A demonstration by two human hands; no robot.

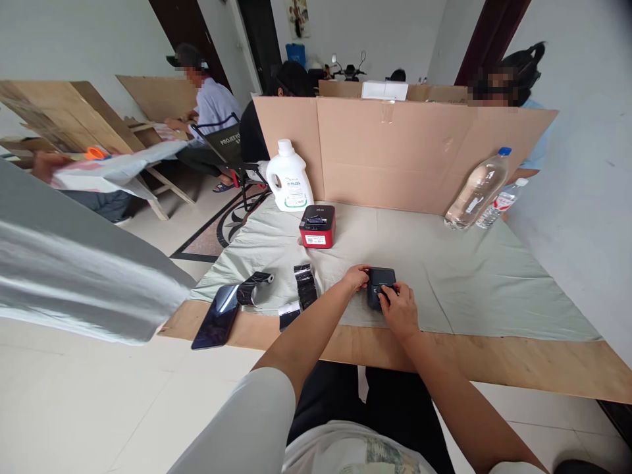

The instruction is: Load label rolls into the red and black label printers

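A small black box-shaped device (382, 277) lies on the cloth in front of me; its exact kind is not clear. My left hand (356, 278) grips its upper left edge, fingers closed against the side. Bent over its lower right part, my right hand (401, 311) has its fingers pressed on the top and right edge. Left of my forearm, a curled black strip (306, 284) lies with a white-backed end. Another black strip, partly rolled (254, 287), rests near a dark smartphone (217, 317) at the table's front edge.
A red and black box (317, 228) and a white jug (289, 179) stand farther back. Two clear bottles, one large (478, 189) and one small (501, 203), lean at the right against a cardboard partition (395, 155). Other people sit beyond, one in a light shirt (217, 102).
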